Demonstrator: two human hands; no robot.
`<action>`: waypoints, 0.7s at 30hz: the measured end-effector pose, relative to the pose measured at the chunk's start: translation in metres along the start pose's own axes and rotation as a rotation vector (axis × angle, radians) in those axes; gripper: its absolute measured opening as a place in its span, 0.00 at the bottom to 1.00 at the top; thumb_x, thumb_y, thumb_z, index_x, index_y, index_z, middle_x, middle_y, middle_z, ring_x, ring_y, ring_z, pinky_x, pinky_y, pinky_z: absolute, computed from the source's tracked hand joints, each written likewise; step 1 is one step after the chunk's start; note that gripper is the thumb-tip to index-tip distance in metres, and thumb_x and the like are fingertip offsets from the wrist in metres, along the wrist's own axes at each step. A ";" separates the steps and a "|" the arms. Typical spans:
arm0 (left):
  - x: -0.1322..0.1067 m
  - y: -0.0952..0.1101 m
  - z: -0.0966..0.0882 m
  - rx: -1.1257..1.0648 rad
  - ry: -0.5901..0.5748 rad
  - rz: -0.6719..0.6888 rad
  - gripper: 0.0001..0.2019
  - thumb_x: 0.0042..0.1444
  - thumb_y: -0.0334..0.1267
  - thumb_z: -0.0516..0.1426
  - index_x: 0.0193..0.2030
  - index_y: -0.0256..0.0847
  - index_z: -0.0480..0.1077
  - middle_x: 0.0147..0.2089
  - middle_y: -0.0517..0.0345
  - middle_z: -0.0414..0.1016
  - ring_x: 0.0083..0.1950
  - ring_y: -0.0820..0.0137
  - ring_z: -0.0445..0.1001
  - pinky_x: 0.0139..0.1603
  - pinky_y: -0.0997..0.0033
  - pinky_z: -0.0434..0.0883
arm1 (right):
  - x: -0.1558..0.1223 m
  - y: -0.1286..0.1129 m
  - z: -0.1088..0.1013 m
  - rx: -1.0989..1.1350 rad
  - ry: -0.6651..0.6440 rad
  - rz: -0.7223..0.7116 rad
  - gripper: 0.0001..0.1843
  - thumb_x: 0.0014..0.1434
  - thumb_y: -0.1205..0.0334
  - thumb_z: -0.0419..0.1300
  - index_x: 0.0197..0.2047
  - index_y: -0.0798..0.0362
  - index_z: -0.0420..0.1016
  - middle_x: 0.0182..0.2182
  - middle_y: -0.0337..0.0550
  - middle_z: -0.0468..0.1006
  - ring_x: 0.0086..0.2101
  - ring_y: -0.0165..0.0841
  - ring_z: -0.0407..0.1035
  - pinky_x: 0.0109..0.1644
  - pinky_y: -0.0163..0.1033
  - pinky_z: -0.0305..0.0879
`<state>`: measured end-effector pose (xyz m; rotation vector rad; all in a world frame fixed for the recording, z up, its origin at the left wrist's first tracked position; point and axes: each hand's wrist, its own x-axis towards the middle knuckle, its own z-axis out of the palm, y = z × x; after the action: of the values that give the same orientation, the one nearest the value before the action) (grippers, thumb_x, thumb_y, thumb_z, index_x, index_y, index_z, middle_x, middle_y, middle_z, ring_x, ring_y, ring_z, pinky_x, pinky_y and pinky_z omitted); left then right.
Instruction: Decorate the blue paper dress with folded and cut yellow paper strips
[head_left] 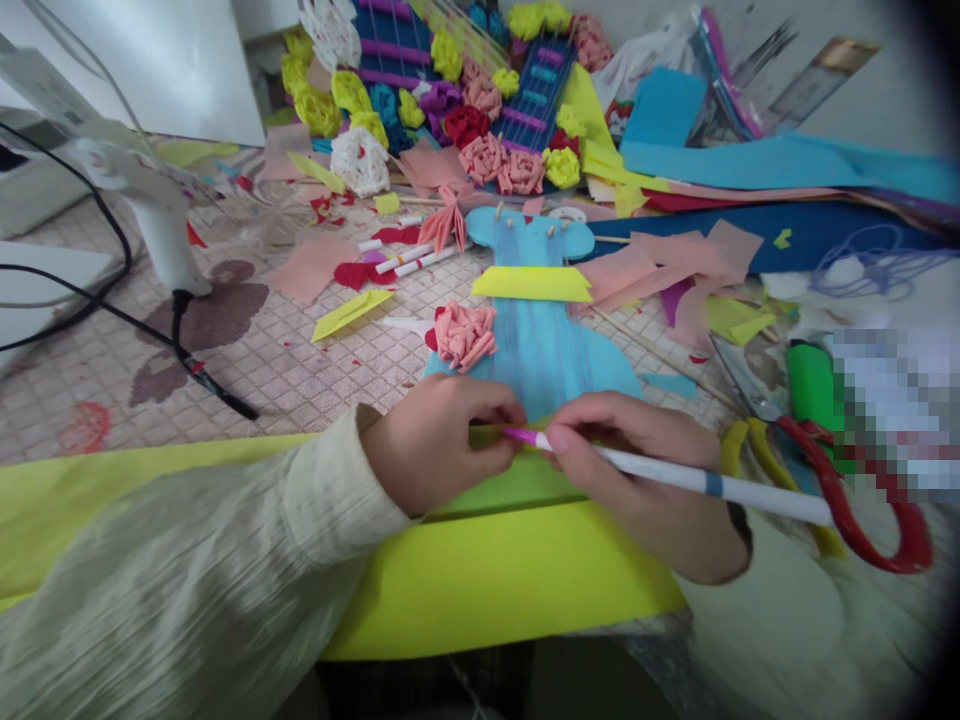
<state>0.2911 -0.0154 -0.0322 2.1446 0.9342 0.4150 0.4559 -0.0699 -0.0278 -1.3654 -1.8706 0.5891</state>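
Toward the tabletop's (311, 378) near edge | our right hand (667, 515) grasps the pen (765, 497), long axis sideways | tip leftward at our left hand (442, 440), whose grip we cannot tell

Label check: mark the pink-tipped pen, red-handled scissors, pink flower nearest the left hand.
Pink-tipped pen (667, 473), head view: white barrel.
Red-handled scissors (817, 461), head view: red handle.
Pink flower (465, 335), head view: folded petals.

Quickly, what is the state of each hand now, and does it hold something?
Left hand: curled, by the magenta tip of the white marker pen; whether it holds anything cannot be told.
Right hand: closed, holding that white marker pen.
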 end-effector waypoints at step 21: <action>-0.002 0.000 0.000 0.042 0.009 0.011 0.06 0.48 0.33 0.54 0.32 0.39 0.72 0.28 0.62 0.76 0.30 0.74 0.72 0.31 0.76 0.65 | -0.003 0.003 -0.006 0.154 0.115 0.039 0.03 0.52 0.65 0.57 0.28 0.51 0.70 0.19 0.34 0.72 0.21 0.27 0.66 0.23 0.32 0.62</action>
<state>0.2900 -0.0166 -0.0317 2.1883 0.9444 0.4141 0.4628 -0.0723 -0.0274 -1.3096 -1.6752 0.6462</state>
